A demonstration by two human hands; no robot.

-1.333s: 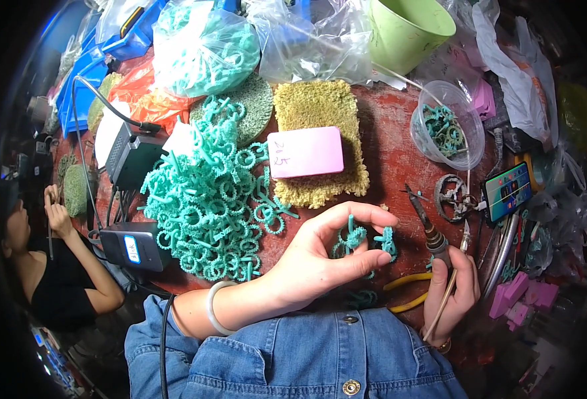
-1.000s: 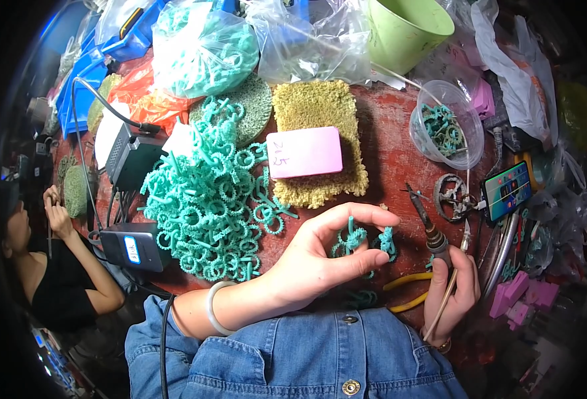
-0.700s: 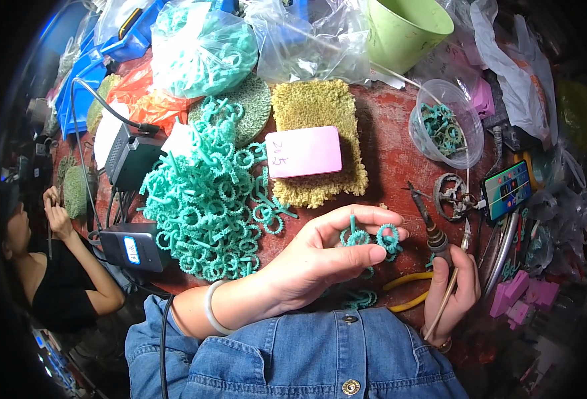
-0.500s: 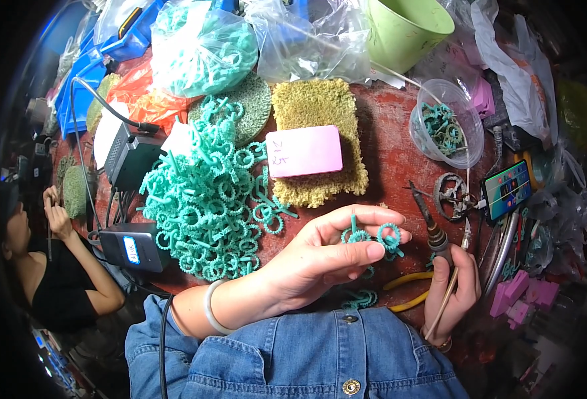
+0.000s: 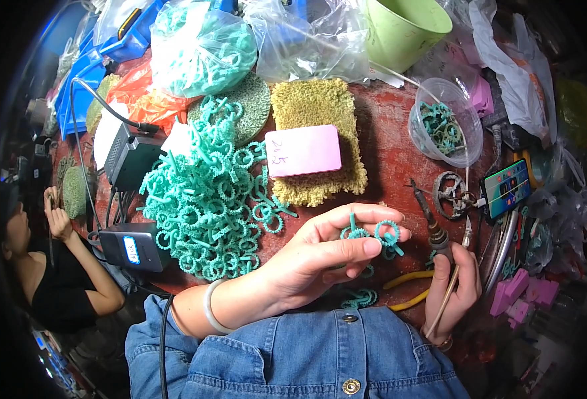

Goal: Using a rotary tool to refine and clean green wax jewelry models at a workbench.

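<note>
Head view: left hand (image 5: 310,256) lightly pinches teal ring (image 5: 391,240); right hand (image 5: 458,286), fingers curled, grips dark-tipped tool (image 5: 436,234). Apparently positioning; next needs steadiness.

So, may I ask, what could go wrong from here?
The pointed tool in the right hand stands near the left hand; a slip might poke it. The small green ring sits at that hand's thumb tip, so it could drop. The thin stick shares the right hand, so it may slide loose.

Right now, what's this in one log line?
left hand holds green ring | right hand holds pointed tool, stick | pink block on yellow mat
</note>
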